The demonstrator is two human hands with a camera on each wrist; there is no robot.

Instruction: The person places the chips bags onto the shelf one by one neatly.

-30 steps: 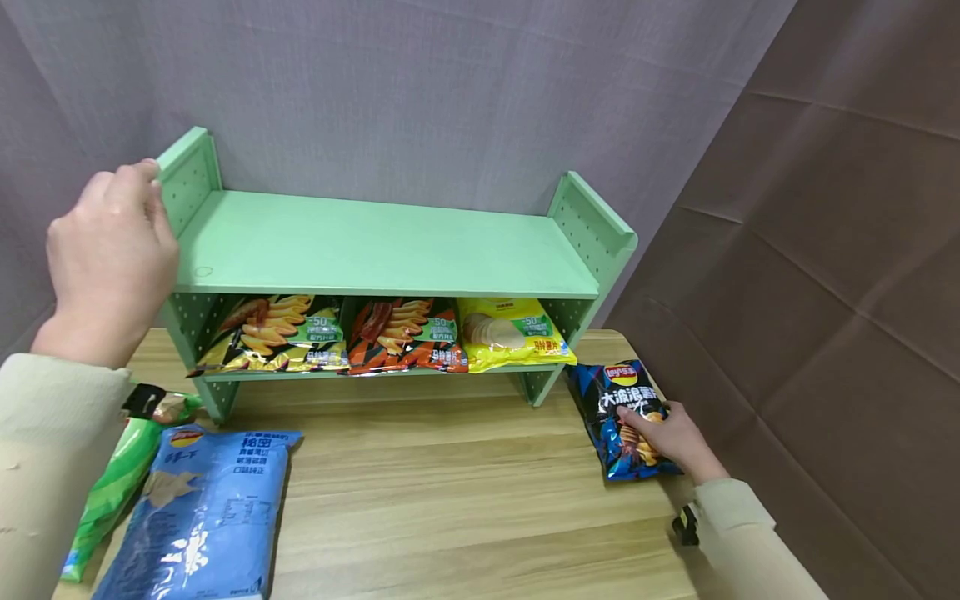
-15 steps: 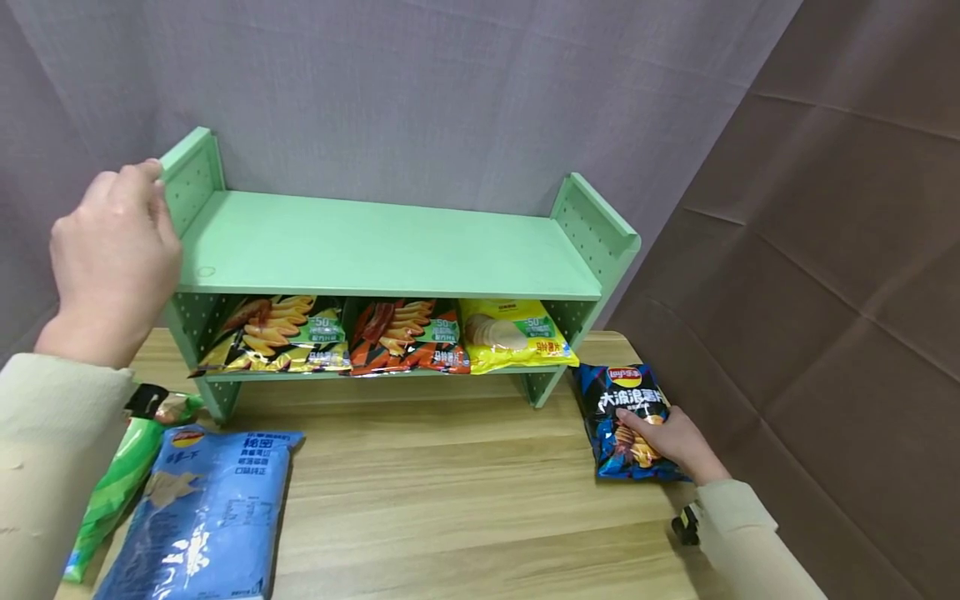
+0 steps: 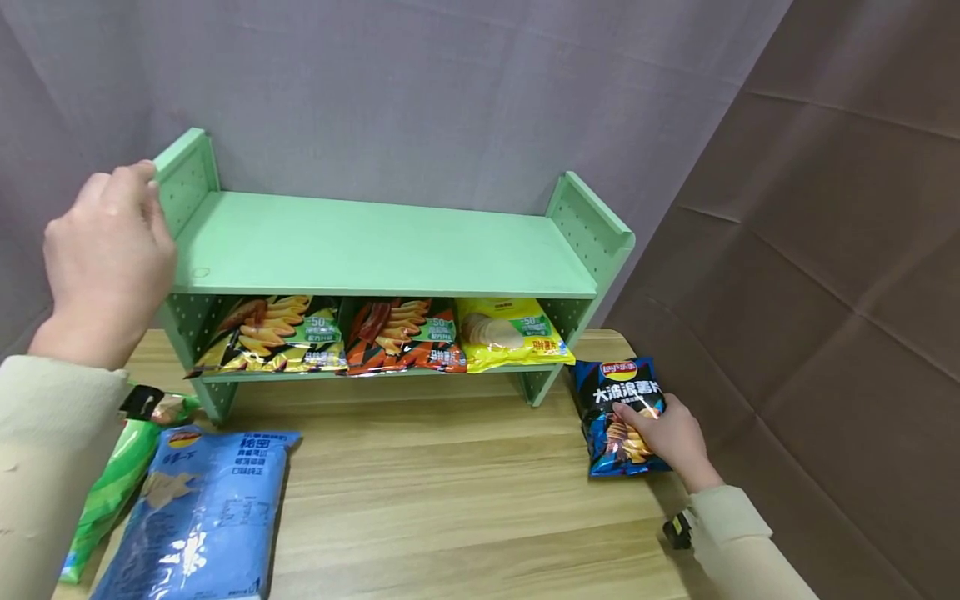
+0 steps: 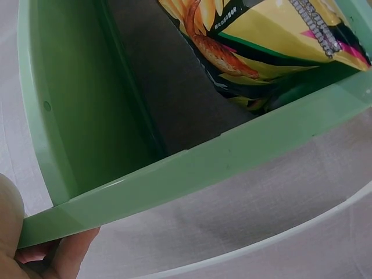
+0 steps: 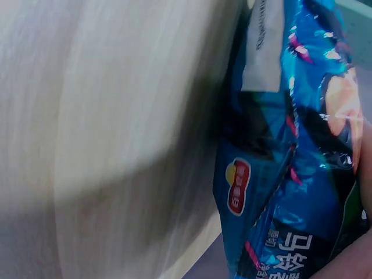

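In the head view my left hand (image 3: 112,237) is at the top of the left side panel of a light green two-tier shelf (image 3: 382,246). The left wrist view shows the thumb and fingers (image 4: 72,250) pinching the green panel's edge (image 4: 192,168). At the right, my right hand (image 3: 678,437) grips a dark blue and black potato chip bag (image 3: 618,396) by its right side, thumb across the front. The right wrist view has this bag (image 5: 261,186) close over the wooden table, its shadow beside it. The fingers behind the bag are hidden.
Yellow-black (image 3: 277,333), red (image 3: 408,337) and yellow (image 3: 502,333) chip bags lie on the lower tier. A large blue bag (image 3: 210,508) and a green bag (image 3: 112,492) lie on the table (image 3: 450,500) at the left. A brown panel (image 3: 840,292) borders the right.
The dark blue bag has turned slightly and shifted a little up and left with my right hand. My left hand keeps its hold on the shelf.
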